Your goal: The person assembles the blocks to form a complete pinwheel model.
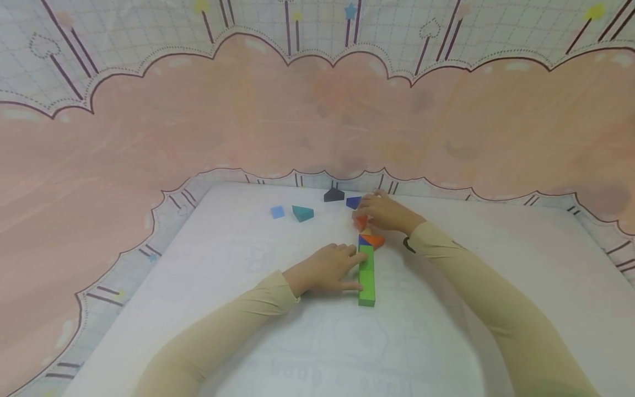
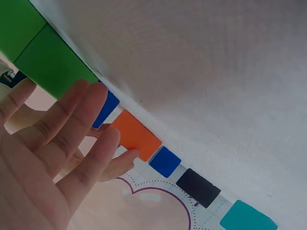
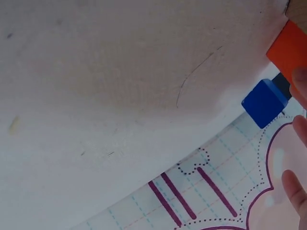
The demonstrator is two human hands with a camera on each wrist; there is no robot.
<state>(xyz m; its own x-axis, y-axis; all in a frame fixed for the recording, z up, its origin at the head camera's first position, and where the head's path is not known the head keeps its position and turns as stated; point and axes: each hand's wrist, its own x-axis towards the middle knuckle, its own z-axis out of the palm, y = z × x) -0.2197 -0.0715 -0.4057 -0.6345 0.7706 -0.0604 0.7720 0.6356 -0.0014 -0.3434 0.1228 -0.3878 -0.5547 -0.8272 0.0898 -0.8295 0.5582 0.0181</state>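
Two green blocks (image 1: 366, 275) lie end to end in a line on the white table. My left hand (image 1: 329, 267) is at their left side, its fingers extended and touching them in the head view. At their far end sit a blue triangular block (image 1: 364, 241) and an orange triangular block (image 1: 376, 241). Just beyond, my right hand (image 1: 386, 212) pinches a red-orange triangular block (image 1: 361, 223); the left wrist view shows fingers at this orange block (image 2: 136, 136). A small tan piece (image 1: 367, 231) shows partly below it. Right behind the right hand's fingertips lies another blue block (image 1: 353, 202).
Near the table's far edge stands a black block (image 1: 334, 195). Further left are a teal block (image 1: 303, 213) and a light blue square block (image 1: 277, 212). A patterned pink cloth (image 1: 317, 110) rises behind the white table (image 1: 238, 342).
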